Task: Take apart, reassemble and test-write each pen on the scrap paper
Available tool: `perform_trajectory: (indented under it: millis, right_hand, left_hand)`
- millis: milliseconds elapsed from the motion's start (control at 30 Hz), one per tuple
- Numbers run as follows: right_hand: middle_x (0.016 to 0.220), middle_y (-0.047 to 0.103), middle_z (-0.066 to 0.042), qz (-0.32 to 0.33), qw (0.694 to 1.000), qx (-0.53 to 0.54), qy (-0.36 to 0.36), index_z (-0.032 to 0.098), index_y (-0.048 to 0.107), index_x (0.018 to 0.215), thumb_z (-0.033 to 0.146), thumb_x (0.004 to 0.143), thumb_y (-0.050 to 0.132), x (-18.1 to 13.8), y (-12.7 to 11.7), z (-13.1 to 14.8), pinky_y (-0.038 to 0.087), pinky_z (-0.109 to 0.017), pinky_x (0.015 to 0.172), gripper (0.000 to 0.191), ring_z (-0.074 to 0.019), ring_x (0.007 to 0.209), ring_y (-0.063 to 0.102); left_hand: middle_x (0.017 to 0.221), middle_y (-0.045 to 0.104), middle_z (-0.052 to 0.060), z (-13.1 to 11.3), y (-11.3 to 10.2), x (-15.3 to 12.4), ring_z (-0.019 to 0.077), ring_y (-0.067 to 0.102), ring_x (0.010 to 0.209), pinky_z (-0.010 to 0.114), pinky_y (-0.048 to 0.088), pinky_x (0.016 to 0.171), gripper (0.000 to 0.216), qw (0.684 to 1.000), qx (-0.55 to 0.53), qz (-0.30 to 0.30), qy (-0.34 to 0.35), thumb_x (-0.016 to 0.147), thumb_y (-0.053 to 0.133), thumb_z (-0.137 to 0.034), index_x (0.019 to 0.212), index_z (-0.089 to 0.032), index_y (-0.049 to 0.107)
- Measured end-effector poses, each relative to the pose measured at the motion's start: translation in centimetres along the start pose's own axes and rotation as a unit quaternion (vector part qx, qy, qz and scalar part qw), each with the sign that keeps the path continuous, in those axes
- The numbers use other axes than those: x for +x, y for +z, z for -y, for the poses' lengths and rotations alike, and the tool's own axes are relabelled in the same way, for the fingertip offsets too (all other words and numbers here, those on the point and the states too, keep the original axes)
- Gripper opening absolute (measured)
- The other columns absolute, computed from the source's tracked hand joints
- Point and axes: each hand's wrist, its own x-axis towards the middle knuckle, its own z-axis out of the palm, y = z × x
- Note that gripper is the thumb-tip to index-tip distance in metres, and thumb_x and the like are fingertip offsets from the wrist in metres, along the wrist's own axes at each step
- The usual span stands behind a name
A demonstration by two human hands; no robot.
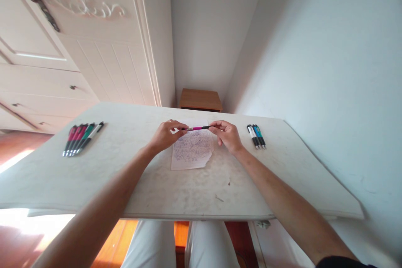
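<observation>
1 pen [197,128], magenta with a black grip, is held roughly level between the hands, over the far part of a paper sheet [191,150] as seen from the head camera. The left hand [168,135] pinches the left end between thumb and fingers; the right hand [228,135] grasps the black grip end in the same manner. Clearance between pen and paper cannot be determined from this angle. The sheet lies on the counter [150,194], bears dense blue handwriting or scribble, and has an uneven lower right corner. Well to the left of the hands lies a row of pens with pink, green and white barrels [81,140], side by side and slanted. To the right of the right hand lies a smaller row, with white, blue and teal barrels [256,137]. Counter surface: pale, mottled, with 2 small dark marks near the front edge, right of centre. Beyond the far edge stands a brown wooden cabinet [201,99]; to the left, white furniture [109,63] with carved ornament. A pale wall [329,71] adjoins on the right.
</observation>
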Motion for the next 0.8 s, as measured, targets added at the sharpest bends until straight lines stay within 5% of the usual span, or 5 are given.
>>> perform_trajectory:
  millis: [333,800]
  right_hand:
    - [0.073,0.069,-0.002,0.023,1.0,-0.002,-0.005,0.016,0.07,0.087,0.044,0.069,0.076,-0.07,0.34,0.48,0.047,-0.023,0.048,0.033,-0.0103,0.049,0.059]
    - [0.067,0.065,-0.002,0.044,0.999,-0.007,0.008,0.017,0.068,0.077,0.051,0.075,0.069,-0.71,0.79,0.73,0.045,-0.024,0.05,0.034,-0.011,0.05,0.055]
  left_hand:
    - [0.087,0.075,0.005,-0.66,-0.11,0.05,0.0173,0.062,0.074,0.028,0.051,0.067,0.024,0.999,-0.037,-0.036,-0.013,0.077,0.066,-0.038,0.088,-0.02,0.077]
    - [0.085,0.07,0.005,-0.61,0.36,0.02,0.0181,0.061,0.078,0.029,0.049,0.065,0.016,0.997,-0.052,-0.048,0.017,0.076,0.07,-0.035,0.081,-0.02,0.073]
